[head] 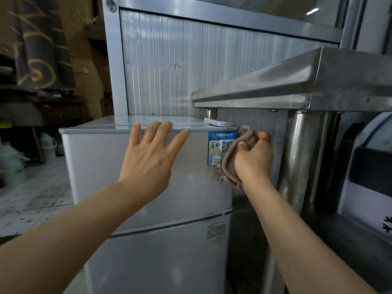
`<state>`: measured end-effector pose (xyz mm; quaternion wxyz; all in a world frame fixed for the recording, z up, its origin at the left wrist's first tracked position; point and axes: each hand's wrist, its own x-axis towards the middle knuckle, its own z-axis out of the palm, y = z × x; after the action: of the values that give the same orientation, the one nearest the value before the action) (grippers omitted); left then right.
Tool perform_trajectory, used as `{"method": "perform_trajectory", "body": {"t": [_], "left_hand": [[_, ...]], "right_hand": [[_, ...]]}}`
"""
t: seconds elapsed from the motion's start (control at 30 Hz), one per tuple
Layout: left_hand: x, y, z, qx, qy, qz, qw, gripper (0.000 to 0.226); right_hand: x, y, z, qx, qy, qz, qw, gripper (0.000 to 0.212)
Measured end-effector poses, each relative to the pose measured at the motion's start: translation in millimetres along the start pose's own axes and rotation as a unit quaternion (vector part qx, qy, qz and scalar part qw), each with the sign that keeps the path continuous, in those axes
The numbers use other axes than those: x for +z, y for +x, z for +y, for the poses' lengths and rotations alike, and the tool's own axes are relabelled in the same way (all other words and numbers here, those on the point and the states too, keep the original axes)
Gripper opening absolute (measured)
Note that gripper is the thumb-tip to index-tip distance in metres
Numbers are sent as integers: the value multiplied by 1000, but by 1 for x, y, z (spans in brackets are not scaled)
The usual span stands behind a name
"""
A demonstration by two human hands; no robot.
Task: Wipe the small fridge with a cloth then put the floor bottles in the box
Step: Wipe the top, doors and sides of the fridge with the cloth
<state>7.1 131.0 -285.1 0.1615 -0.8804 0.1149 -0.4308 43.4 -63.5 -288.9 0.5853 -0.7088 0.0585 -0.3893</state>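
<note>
left hand [148,158] spread flat on small fridge [95,166] (doors closed) | right hand [253,160] grips cloth [230,164] — at label

A ribbed silver metal panel wall [180,66] rises behind. A stainless steel table [297,85] on round legs stands right. Pale speckled tiled floor [36,198] spreads left, beneath dark wooden shelving [42,107].

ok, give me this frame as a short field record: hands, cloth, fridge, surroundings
left hand: open, fingers spread, fingertips at the front top edge of the small fridge
right hand: grips the cloth
cloth: bunched, at the fridge's upper right corner beside the blue label
steel table: right of fridge
floor bottles: not clearly identifiable
</note>
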Motion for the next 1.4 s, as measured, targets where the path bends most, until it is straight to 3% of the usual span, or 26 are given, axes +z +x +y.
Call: {"method": "perform_trajectory", "body": {"t": [0.17, 0.37, 0.6, 0.73, 0.9, 1.0, 1.13, 1.27, 1.4], "left_hand": [[2, 0, 4, -14, -13, 4, 1000, 82], [7, -1, 11, -35, -42, 33, 998, 82], [20, -11, 32, -39, -67, 45, 996, 80], [25, -19, 46, 48, -36, 48, 997, 81], [40, -37, 58, 146, 14, -64, 987, 75], [45, -49, 54, 160, 47, -98, 981, 72], [41, -66, 46, 182, 58, -92, 977, 62], [33, -88, 37, 178, 48, -64, 981, 42], [43, -111, 28, 174, 30, -88, 980, 48]], "right_hand": [[5, 4, -7, -99, -55, -13, 993, 33], [16, -12, 19, -245, -156, 13, 957, 41], [19, -53, 72, -237, -307, -35, 921, 69], [10, -75, 107, -242, -293, -102, 919, 56], [-12, -92, 125, -237, -366, -130, 891, 56], [-23, -88, 111, -183, -323, -112, 922, 40], [-13, -58, 78, -189, -208, 14, 960, 47], [10, -56, 80, -153, -168, -26, 974, 42], [15, -113, 129, -156, -252, -48, 954, 39]]}}
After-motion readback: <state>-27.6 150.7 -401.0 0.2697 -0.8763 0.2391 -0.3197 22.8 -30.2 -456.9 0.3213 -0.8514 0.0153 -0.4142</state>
